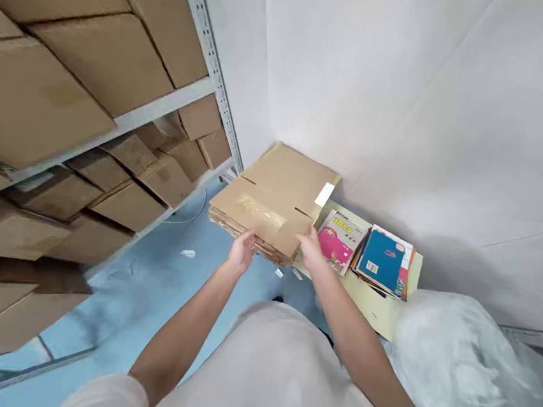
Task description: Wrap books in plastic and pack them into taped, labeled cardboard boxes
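Note:
A stack of flattened cardboard boxes (273,191) lies in front of me, the top one with clear tape along its middle and a white label at its right edge. My left hand (242,252) is closed on the near edge of the stack. At the near right corner, my right hand (310,249) grips the cardboard too. How many sheets the fingers take in is hidden. Just right of my right hand lies a pink-and-white book (340,239), and beyond it a pile of books with a blue cover (381,259) on top.
A pale yellow table (372,306) bears the books. Metal shelving (150,112) filled with cardboard boxes (103,59) rises on the left. White wall (384,80) stands behind the stack. Clear plastic wrapping (467,369) bulges at lower right. Paper scraps (188,253) lie on the blue floor (169,270).

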A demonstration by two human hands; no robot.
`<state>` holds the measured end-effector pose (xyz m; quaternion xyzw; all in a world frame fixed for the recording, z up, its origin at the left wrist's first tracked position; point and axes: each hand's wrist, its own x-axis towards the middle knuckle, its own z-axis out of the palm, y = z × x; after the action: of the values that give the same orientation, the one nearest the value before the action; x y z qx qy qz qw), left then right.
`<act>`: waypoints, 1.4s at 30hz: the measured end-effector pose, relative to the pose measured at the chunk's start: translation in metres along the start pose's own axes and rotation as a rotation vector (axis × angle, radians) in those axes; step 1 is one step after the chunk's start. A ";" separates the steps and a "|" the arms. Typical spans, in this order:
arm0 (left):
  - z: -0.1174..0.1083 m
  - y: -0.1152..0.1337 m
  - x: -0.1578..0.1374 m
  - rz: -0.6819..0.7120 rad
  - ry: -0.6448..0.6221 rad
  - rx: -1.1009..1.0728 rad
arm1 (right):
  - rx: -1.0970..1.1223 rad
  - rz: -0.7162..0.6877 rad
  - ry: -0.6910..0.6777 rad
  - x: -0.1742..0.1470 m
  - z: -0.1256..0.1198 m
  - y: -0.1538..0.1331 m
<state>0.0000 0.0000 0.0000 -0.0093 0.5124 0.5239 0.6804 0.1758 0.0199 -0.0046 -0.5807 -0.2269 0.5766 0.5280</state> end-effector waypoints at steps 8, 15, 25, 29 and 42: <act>0.022 0.027 0.028 0.093 -0.046 0.105 | 0.056 0.150 0.109 0.014 -0.013 -0.004; 0.012 0.040 0.029 0.195 0.000 0.215 | 0.038 0.231 0.056 0.007 -0.022 -0.006; -0.013 0.092 0.035 0.495 0.273 0.201 | -0.209 0.182 -0.169 -0.045 -0.031 0.037; 0.009 0.101 0.031 0.796 0.212 0.280 | -0.321 0.112 -0.153 -0.054 -0.065 0.027; 0.124 0.090 -0.077 1.673 -0.337 0.317 | -0.382 -0.457 0.290 -0.177 -0.268 -0.044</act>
<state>0.0263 0.0544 0.1610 0.5429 0.3104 0.7691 0.1319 0.3939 -0.2140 0.0507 -0.6795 -0.3776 0.3016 0.5520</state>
